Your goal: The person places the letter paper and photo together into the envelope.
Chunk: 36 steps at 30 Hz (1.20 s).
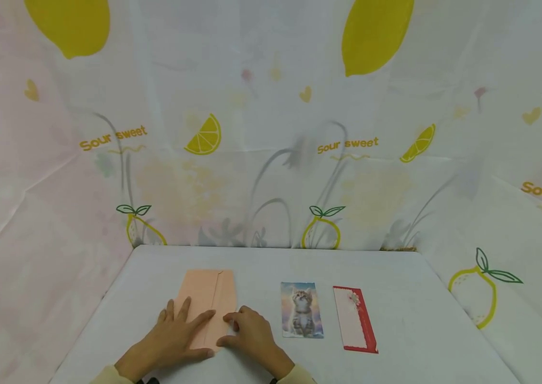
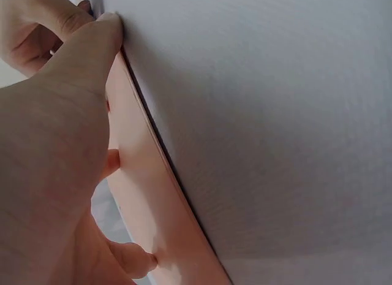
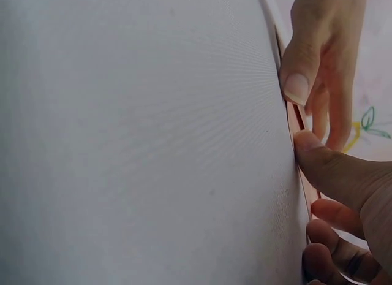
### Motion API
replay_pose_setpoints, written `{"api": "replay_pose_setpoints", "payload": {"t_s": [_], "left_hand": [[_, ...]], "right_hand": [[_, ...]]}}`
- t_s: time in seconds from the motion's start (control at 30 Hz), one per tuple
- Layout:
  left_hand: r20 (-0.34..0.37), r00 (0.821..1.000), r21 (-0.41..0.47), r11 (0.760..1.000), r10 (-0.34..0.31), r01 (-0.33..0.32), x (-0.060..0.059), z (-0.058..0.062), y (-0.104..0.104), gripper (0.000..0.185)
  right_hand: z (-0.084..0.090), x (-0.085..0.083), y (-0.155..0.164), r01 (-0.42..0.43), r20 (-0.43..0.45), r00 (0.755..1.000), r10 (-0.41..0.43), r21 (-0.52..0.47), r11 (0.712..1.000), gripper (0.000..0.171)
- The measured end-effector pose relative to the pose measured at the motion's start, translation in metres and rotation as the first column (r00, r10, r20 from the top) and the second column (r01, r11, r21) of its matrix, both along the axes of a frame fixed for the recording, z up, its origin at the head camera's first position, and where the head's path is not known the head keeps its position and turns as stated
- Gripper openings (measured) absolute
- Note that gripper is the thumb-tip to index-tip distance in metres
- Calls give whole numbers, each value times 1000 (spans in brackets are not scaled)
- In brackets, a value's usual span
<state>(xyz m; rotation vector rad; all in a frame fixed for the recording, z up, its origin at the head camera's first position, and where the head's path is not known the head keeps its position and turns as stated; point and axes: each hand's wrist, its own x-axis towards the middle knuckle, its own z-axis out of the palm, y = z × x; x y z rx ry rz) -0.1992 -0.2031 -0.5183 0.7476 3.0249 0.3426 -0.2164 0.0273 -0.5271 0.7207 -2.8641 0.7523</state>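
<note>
Resting flat on the peach envelope (image 1: pixel 208 304), the left hand (image 1: pixel 175 336) lies with fingers straight and spread, pressing the paper to the white counter (image 1: pixel 410 330). The right hand (image 1: pixel 252 336) sits just beside it at the envelope's right edge, with thumb and forefinger curled onto that edge; the right wrist view shows the fingertips (image 3: pixel 300 89) at the paper's thin rim, apparently pinching or creasing it, though how firmly cannot be confirmed.

The envelope lies at the near-left of the counter, its long axis running away from the person, tilted slightly. A fold line runs along that same axis, under the left forefinger. Both hands touch the envelope; the left covers its near half, the right works only the right margin.

To the right, apart from the envelope, a card with a kitten picture (image 1: pixel 302 310) lies flat, and beyond it a red-bordered white card (image 1: pixel 355 319). A lemon-printed cloth (image 1: pixel 271 133) hangs behind and at the sides.
</note>
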Motion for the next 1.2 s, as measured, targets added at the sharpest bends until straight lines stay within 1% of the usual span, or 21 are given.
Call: {"api": "replay_pose_setpoints", "payload": {"t_s": [0.1,0.2,0.37,0.5,0.73,0.83,0.87,0.93,1.03,1.1,1.17,1.2], "left_hand": [[27,1000,8,1000,12,-12,-1,1,0,93],[38,999,14,1000,8,-8,-1,3,1,93],[30,999,6,1000,12,-12,-3,5,2,95],[18,1000,16,1000,15,-15,-4,5,3,97],[-18,999,37,998,51,-51,-3,4,4,96],[-39,998,37,998,47,-46,-3,3,5,93],[-53,998,35,999,42,-40,-3,3,6,90],[-95,995,20,1000,7,-5,-4,2,6,83],[-168,985,-5,999,-42,41,-5,2,5,70],[-208,976,-20,998,-64,61,-6,2,5,59],[-232,970,-27,997,-71,66,-8,2,6,50],[-234,970,-25,998,-66,62,-8,2,7,45]], "right_hand": [[0,0,0,6,11,1000,-6,-8,1000,52],[1,1,1,4,14,1000,-4,-15,1000,51],[2,1,1,1,11,1000,-1,-11,1000,51],[1,1,1,5,17,1000,-5,-11,1000,51],[-1,0,1,5,28,1000,-4,-19,1000,51],[-1,0,1,-3,23,1000,3,-19,1000,51],[-1,0,1,-5,21,1000,5,-17,1000,51],[-1,0,1,-4,14,1000,5,-14,1000,51],[-1,0,1,-4,8,1000,4,-12,1000,52],[-1,-1,0,-5,5,1000,5,-13,1000,53],[-2,0,0,-10,8,1000,10,-22,1000,54],[-2,0,0,-13,12,1000,13,-27,1000,54]]}}
